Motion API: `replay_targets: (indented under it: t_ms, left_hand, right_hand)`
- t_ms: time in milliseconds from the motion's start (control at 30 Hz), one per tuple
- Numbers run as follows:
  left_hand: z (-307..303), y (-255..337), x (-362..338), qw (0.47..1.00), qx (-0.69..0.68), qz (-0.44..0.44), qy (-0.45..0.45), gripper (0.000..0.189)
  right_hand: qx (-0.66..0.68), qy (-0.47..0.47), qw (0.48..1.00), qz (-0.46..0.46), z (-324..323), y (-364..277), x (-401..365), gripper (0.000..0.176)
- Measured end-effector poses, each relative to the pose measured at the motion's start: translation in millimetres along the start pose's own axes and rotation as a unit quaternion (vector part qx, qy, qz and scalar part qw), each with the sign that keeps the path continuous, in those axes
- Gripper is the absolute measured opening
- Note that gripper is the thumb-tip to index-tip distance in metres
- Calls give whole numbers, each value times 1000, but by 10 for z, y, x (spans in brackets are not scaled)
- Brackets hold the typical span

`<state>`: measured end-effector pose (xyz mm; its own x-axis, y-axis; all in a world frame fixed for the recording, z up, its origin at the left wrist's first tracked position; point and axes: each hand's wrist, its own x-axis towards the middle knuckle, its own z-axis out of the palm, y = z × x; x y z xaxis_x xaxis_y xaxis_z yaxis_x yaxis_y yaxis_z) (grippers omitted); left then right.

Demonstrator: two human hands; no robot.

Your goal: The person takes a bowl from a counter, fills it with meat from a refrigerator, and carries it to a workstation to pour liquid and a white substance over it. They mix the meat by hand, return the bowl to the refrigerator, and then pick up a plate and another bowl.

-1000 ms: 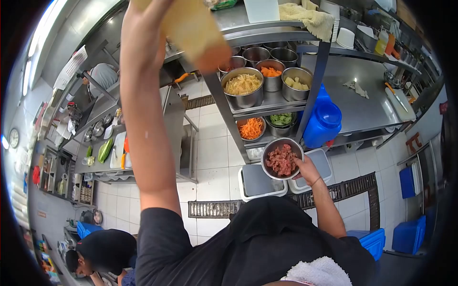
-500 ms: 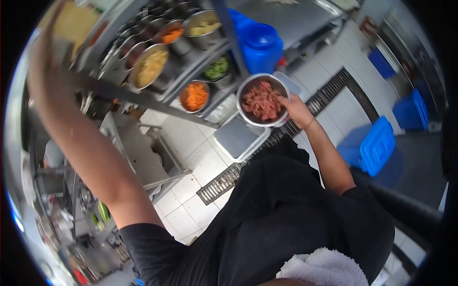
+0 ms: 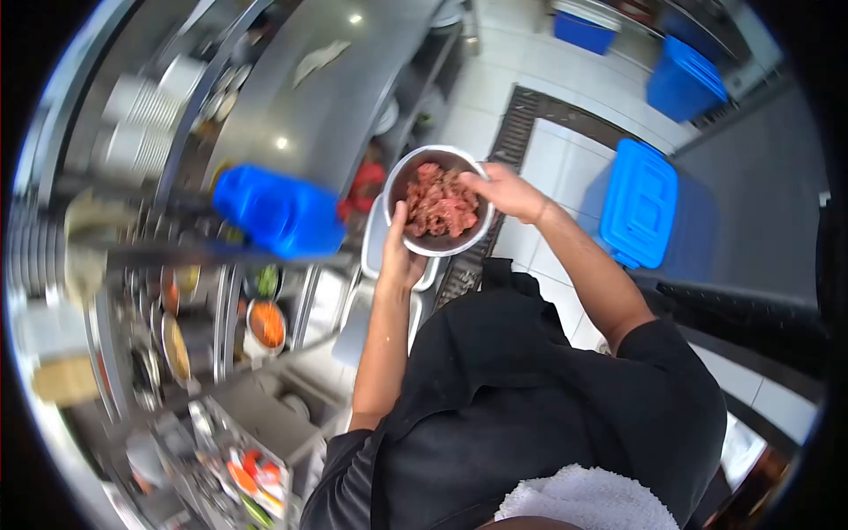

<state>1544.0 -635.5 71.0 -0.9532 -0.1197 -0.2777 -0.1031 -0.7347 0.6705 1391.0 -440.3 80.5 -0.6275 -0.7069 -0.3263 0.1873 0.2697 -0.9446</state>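
Note:
A round metal bowl [image 3: 395, 231] holds pieces of raw red meat [image 3: 439, 201]. My left hand [image 3: 402, 256] grips its near left side, thumb over the rim. On the right side, my right hand [image 3: 511, 192] is closed on the rim with the thumb inside, close to the meat. The bowl is held up in front of my dark apron, above the floor and a lidded container. The fingers of both hands under the bowl are hidden.
A blue jug [image 3: 281, 210] stands left beside a steel counter [image 3: 309, 106]. Shelves hold a bowl of shredded carrot [image 3: 267, 324]. A lidded blue bin [image 3: 643, 203] stands right. A drain grate [image 3: 512, 132] crosses the tiled floor.
My left hand has come down from the upper left and taken hold of the bowl. My right hand has kept its hold. The view has turned, bringing the steel counter more into sight.

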Motion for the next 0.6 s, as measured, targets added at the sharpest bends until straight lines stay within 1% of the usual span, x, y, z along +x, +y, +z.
replay_targets:
  t_ms: [33, 67, 100, 133, 167, 233, 267, 300, 367, 400, 500, 533, 600]
  left_hand:
    - [138, -43, 162, 1000, -8, -12, -12, 64]
    - [363, -102, 359, 1000, 16, -13, -16, 67]
    - [359, -234, 613, 999, 29, -20, -15, 67]
    - [505, -315, 811, 999, 41, -27, -17, 67]
    - [626, -391, 997, 998, 53, -32, -16, 67]
    - [836, -572, 1333, 994, 93, -43, -22, 66]
    - [952, -664, 1530, 992, 107, -62, -38, 65]
    - [1066, -726, 1686, 988, 121, -82, -53, 65]
    - [1396, -894, 2020, 978, 166, -91, -84, 65]
    - [1529, -975, 2210, 975, 161, -108, -104, 66]
    - [1760, -1137, 2862, 961, 176, -144, -159, 69]
    - [1847, -1172, 3092, 955, 185, -151, -177, 70]
    - [1983, -1238, 3527, 937, 221, -201, -180, 73]
  right_hand:
    - [-38, 20, 997, 61, -135, -219, -88, 42]
    - [-182, 134, 974, 0, -358, -122, -35, 43]
    - [-325, 238, 914, -54, -565, -34, 40, 43]
    - [-338, 342, 870, -111, -690, -112, -21, 41]
    - [-373, 377, 838, -127, -878, -206, -69, 41]
    - [-367, 387, 838, -117, -1118, -331, -127, 41]
    - [-368, 361, 852, -93, -1259, -378, -123, 43]
    - [-368, 324, 870, -52, -1357, -371, -104, 48]
    - [-413, 317, 854, 2, -1536, -288, -4, 53]
    - [-407, 302, 861, 46, -1659, -259, 87, 54]
    - [-404, 294, 866, 15, -2215, 13, 408, 48]
    - [-352, 300, 887, 1, -2415, 133, 547, 38]
    - [-362, 279, 889, 11, -2855, 357, 833, 32]
